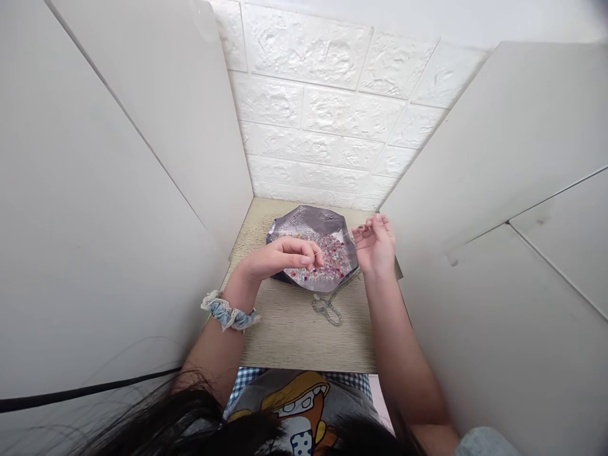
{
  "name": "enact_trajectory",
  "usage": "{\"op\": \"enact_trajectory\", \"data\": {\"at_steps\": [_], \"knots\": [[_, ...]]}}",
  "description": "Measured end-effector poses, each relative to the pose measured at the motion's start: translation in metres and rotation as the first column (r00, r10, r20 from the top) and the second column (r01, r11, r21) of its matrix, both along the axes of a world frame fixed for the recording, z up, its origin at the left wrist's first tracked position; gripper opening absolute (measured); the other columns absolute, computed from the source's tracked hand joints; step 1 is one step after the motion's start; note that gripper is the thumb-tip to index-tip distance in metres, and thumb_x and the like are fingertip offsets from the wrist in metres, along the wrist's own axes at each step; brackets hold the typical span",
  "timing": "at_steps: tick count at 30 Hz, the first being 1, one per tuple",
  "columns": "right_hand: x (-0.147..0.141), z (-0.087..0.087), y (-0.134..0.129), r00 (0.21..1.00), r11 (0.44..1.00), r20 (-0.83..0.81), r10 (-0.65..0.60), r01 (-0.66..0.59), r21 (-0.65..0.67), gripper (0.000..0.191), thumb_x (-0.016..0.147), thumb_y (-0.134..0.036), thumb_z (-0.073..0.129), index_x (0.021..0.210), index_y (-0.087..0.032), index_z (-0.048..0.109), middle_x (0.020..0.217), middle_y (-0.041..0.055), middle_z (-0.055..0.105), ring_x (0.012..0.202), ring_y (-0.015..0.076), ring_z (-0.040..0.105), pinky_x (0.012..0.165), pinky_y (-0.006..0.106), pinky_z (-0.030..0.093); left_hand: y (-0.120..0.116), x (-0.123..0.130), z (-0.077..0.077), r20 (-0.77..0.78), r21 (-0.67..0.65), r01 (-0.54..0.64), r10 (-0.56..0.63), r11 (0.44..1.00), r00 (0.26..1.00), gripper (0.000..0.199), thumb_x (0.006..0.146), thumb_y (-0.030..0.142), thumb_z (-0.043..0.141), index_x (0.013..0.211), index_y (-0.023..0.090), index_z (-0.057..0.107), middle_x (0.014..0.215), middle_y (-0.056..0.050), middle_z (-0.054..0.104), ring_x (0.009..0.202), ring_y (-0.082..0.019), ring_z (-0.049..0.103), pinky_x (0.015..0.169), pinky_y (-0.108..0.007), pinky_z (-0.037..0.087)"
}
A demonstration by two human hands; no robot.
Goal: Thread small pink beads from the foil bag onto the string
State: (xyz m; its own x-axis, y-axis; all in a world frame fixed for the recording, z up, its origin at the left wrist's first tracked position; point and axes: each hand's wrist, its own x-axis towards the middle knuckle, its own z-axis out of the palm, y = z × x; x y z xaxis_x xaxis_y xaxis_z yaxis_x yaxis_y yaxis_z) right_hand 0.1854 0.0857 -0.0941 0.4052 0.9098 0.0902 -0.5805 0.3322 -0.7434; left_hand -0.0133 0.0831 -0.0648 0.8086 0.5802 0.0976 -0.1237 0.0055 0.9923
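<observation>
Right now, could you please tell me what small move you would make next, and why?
I would probably lower the left hand slightly toward the beads: it hovers over the open bag, while the right hand is raised beside it.

Small beads — loose, pink and clear, inside open silvery bag

Before you: white brick-patterned wall, twelve o'clock; pale left-hand panel, nine o'clock; pale right-hand panel, three o'clock; black cable, eight o'clock.
</observation>
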Motion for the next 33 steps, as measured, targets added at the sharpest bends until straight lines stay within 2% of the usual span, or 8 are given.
{"op": "enact_trajectory", "data": {"at_steps": [4, 8, 13, 19, 22, 25, 29, 33], "knots": [[0.013, -0.001, 0.002, 0.989, 0.990, -0.056, -0.140, 0.138, -0.038, 0.019, 0.064, -0.025, 0.062, 0.073, -0.020, 0.046, 0.056, -0.0099, 0.045, 0.047, 0.0016, 0.046, 0.051, 0.016, 0.045, 0.001, -0.003, -0.002, 0.012, 0.005, 0.066, -0.066, 0.998, 0.998, 0.025, 0.062, 0.040, 0.060, 0.052, 0.018, 0.060, 0.076, -0.008, 0.056, 0.072, -0.016, 0.050, 0.071, -0.030, 0.040], [0.015, -0.002, 0.003, 0.983, 0.984, -0.073, -0.171, 0.166, -0.071, 0.017, 0.067, -0.026, 0.060, 0.073, -0.020, 0.045, 0.054, -0.0103, 0.044, 0.044, 0.0010, 0.045, 0.050, 0.015, 0.044, 0.002, -0.006, -0.002, -0.091, -0.008, 0.110, -0.110, 0.994, 0.990, 0.029, 0.056, 0.049, 0.061, 0.050, 0.020, 0.064, 0.073, -0.010, 0.060, 0.074, -0.021, 0.052, 0.072, -0.034, 0.042], [0.009, 0.008, -0.004, 0.999, 0.999, -0.044, -0.021, 0.023, 0.025, 0.017, 0.067, -0.026, 0.061, 0.074, -0.021, 0.046, 0.059, -0.0089, 0.049, 0.051, 0.0025, 0.050, 0.056, 0.018, 0.048, 0.002, -0.003, -0.003, -0.053, -0.053, 0.123, -0.125, 0.991, 0.991, 0.038, 0.062, 0.053, 0.053, 0.057, 0.018, 0.069, 0.076, -0.013, 0.063, 0.075, -0.023, 0.056, 0.074, -0.035, 0.042], [0.005, 0.023, -0.021, 0.936, 0.957, 0.233, 0.265, -0.285, 0.058, 0.016, 0.065, -0.033, 0.062, 0.070, -0.022, 0.052, 0.074, -0.0039, 0.056, 0.070, 0.0082, 0.055, 0.069, 0.027, 0.049, -0.001, 0.005, -0.006, -0.066, -0.165, 0.057, -0.069, 0.985, 0.995, 0.053, 0.070, 0.057, 0.039, 0.076, 0.013, 0.069, 0.092, -0.012, 0.064, 0.087, -0.022, 0.056, 0.084, -0.035, 0.040], [-0.002, 0.023, -0.026, 0.844, 0.952, 0.478, 0.244, -0.302, 0.046, 0.011, 0.065, -0.030, 0.062, 0.065, -0.021, 0.056, 0.097, -0.0004, 0.055, 0.097, 0.0139, 0.050, 0.080, 0.030, 0.045, 0.001, 0.010, -0.008, -0.147, -0.154, -0.171, 0.149, 0.973, 0.978, 0.049, 0.076, 0.051, 0.038, 0.084, 0.012, 0.066, 0.095, -0.012, 0.062, 0.085, -0.018, 0.057, 0.081, -0.033, 0.041], [-0.011, 0.020, -0.026, 0.661, 0.961, 0.728, 0.181, -0.278, 0.014, 0.006, 0.067, -0.029, 0.061, 0.067, -0.022, 0.060, 0.110, 0.0006, 0.049, 0.107, 0.0167, 0.044, 0.088, 0.033, 0.038, 0.005, 0.015, -0.011, -0.105, -0.056, -0.445, 0.438, 0.894, 0.893, 0.036, 0.075, 0.042, 0.047, 0.087, 0.012, 0.063, 0.094, -0.010, 0.062, 0.084, -0.015, 0.056, 0.079, -0.028, 0.041], [-0.023, 0.013, -0.023, 0.381, 0.984, 0.925, -0.004, -0.162, 0.070, 0.007, 0.068, -0.028, 0.058, 0.070, -0.024, 0.063, 0.113, 0.0021, 0.048, 0.111, 0.0192, 0.039, 0.095, 0.039, 0.028, 0.004, 0.020, -0.012, -0.020, -0.149, -0.390, 0.392, 0.909, 0.920, 0.034, 0.073, 0.041, 0.051, 0.089, 0.011, 0.059, 0.086, -0.009, 0.062, 0.081, -0.014, 0.056, 0.077, -0.028, 0.042], [-0.028, 0.009, -0.021, 0.274, 0.980, 0.950, -0.152, -0.084, 0.181, 0.012, 0.073, -0.028, 0.053, 0.075, -0.025, 0.064, 0.109, 0.0036, 0.051, 0.107, 0.0184, 0.042, 0.093, 0.038, 0.030, 0.002, 0.022, -0.011, -0.049, -0.212, -0.341, 0.339, 0.916, 0.940, 0.029, 0.072, 0.041, 0.053, 0.080, 0.013, 0.055, 0.064, 0.000, 0.053, 0.053, -0.006, 0.048, 0.052, -0.019, 0.037]]}}
